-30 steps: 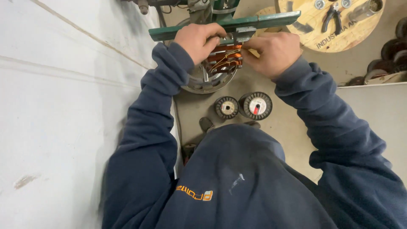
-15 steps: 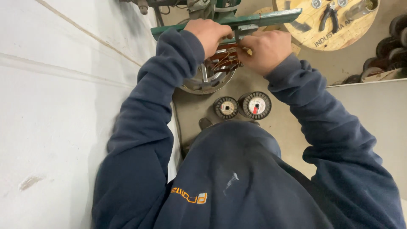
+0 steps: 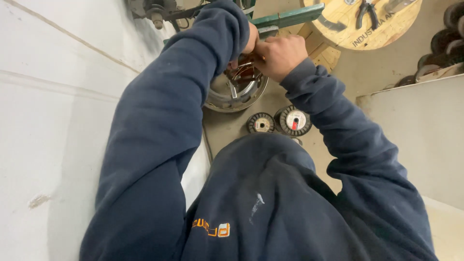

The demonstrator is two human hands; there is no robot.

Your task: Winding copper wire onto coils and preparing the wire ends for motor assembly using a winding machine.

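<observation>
**Both hands at the coil above a metal bowl**

A navy sleeve (image 3: 159,145) fills the left of the view and hides most of the left hand (image 3: 250,38); how its fingers stand cannot be told. Below lies a round metal bowl (image 3: 232,99) on the floor. A wooden cable reel (image 3: 367,29) lies at the upper right. The right hand (image 3: 280,55) is curled tight, gripping at the copper coil (image 3: 244,72) just over the bowl. Two small wire spools (image 3: 282,121) lie side by side nearby.
</observation>
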